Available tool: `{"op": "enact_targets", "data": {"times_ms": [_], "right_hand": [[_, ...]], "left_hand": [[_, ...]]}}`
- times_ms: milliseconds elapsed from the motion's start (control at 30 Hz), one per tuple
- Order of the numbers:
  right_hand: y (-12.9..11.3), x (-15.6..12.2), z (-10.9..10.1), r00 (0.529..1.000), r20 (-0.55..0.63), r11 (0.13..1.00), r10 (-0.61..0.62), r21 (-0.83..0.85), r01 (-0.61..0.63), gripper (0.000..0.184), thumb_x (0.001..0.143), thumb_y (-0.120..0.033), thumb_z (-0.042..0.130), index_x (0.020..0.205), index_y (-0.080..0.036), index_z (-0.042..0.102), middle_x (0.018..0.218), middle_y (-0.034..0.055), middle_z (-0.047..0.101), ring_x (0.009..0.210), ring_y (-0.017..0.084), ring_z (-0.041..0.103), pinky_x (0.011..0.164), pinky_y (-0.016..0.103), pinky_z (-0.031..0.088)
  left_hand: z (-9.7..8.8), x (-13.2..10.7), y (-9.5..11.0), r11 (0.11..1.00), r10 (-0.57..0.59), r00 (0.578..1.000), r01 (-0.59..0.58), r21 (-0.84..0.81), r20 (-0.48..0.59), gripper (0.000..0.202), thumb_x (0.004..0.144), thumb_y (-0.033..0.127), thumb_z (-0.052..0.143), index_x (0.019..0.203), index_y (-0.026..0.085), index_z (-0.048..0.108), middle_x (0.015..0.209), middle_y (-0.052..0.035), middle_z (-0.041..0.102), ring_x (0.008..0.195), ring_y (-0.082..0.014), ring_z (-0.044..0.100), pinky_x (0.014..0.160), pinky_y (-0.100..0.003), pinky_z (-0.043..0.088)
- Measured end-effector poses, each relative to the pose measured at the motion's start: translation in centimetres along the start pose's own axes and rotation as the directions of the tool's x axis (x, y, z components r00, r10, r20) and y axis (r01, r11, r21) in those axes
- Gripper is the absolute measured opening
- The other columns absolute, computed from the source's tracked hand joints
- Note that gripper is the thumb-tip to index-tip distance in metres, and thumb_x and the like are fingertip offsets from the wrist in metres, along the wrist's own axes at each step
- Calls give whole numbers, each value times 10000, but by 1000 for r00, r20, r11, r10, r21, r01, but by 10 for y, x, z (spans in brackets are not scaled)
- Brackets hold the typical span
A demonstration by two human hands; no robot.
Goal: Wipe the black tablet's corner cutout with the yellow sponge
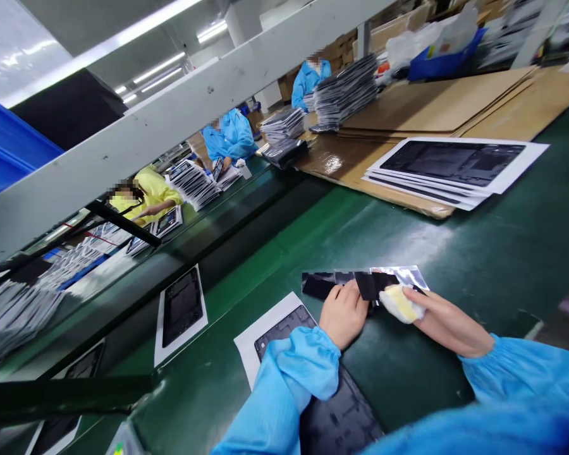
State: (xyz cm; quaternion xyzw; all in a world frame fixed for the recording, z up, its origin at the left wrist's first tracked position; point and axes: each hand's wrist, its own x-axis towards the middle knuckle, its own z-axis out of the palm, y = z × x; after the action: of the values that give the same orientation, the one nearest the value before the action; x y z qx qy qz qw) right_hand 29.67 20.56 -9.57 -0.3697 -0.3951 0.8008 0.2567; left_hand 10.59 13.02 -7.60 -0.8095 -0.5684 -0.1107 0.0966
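My left hand (345, 315) is closed at a row of black film pieces (318, 285) on a clear, shiny backing sheet (413, 276). One black piece stands at its fingertips, which are partly hidden. In my right hand (448, 321) is a folded white and yellow cloth pad (403, 304), gripped between thumb and fingers beside the film. Under my left forearm lies a dark, flat tablet-like panel (344, 414), partly covered by the blue sleeve. White paper (246, 338) shows beneath its upper left edge.
Stacked panels on white sheets (455, 165) lie on cardboard (332, 165) at upper right. Another panel (183, 308) rests on the lower conveyor to the left. A grey beam (171, 114) crosses above. People in blue (232, 136) and yellow (156, 189) work across the line.
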Motion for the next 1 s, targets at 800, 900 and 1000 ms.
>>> {"op": "enact_targets", "data": {"times_ms": [800, 900, 1000], "right_hand": [[-17, 8, -27, 976, 193, 844, 100, -537, 20, 447, 618, -575, 802, 939, -265, 788, 1037, 89, 765, 1082, 334, 671, 998, 426, 522], [-18, 20, -42, 943, 271, 795, 195, -607, 10, 331, 580, -524, 826, 769, -256, 780, 963, 89, 763, 977, 335, 700, 882, 391, 583], [-12, 28, -59, 929, 326, 812, 177, -581, 49, 331, 600, -551, 786, 741, -253, 754, 906, 92, 755, 830, 306, 711, 807, 386, 607]], "left_hand": [[-73, -1, -6, 609, -441, 810, 586, -534, 387, 160, 846, 248, 643, 926, 258, 781, 879, 39, 792, 760, -149, 710, 755, -229, 536], [-80, -18, -14, 586, -497, 788, 614, -528, 364, 151, 839, 251, 644, 901, 256, 782, 856, 42, 789, 748, -145, 699, 756, -230, 530], [-93, -42, -28, 506, -618, 724, 665, -549, 307, 149, 825, 238, 637, 874, 241, 778, 797, 45, 774, 703, -126, 673, 721, -212, 524]]}}
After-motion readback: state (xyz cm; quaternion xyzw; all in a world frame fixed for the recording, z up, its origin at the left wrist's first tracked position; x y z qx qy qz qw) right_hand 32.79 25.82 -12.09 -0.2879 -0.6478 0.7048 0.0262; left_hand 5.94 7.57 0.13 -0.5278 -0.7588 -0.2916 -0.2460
